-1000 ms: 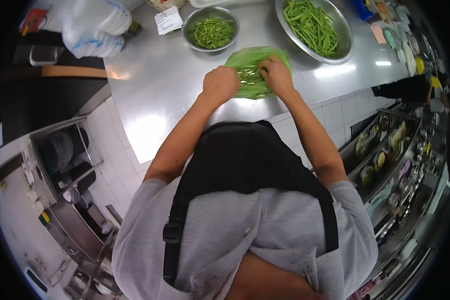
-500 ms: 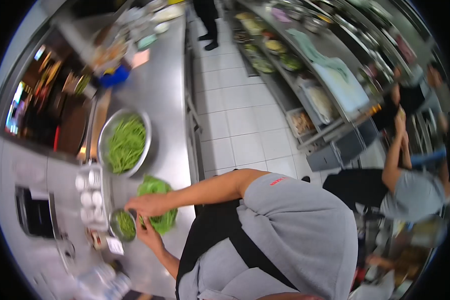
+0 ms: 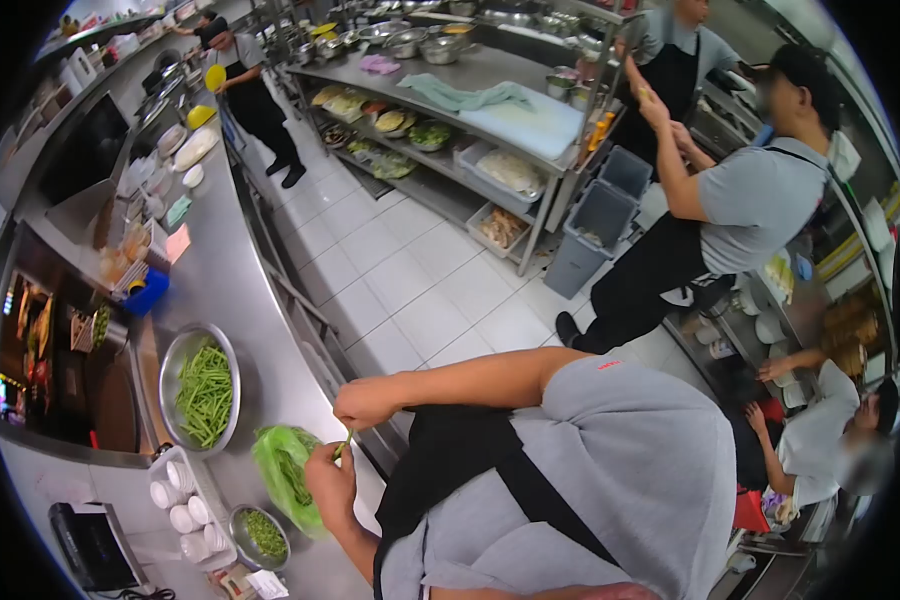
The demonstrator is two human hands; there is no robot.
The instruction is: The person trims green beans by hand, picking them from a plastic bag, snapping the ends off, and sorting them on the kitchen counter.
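Note:
My right hand [image 3: 365, 402] is closed, its fingertips pinching the upper end of a thin green bean [image 3: 344, 447]. Just below it, my left hand [image 3: 330, 485] grips the same bean from the other side. Both hands are over the counter's near edge. Beside my left hand lies a green plastic bag [image 3: 285, 478], whose contents I cannot make out. A large steel bowl [image 3: 234, 375] holds whole green beans [image 3: 203, 400]. Short green pieces [image 3: 263, 533] fill a small metal bowl [image 3: 238, 523] left of the bag.
A white tray [image 3: 232, 548] with several white cups [image 3: 182, 518] stands against the wall. A blue container [image 3: 147, 291] sits farther along the counter [image 3: 225, 260]. Behind me are grey bins [image 3: 582, 245], a steel shelf table [image 3: 510, 75] and several co-workers, one standing close [image 3: 760, 200].
My hands have moved from beside the small bowl, over the bag, toward my body and the counter's edge. The view has turned, showing more of the room and the co-workers.

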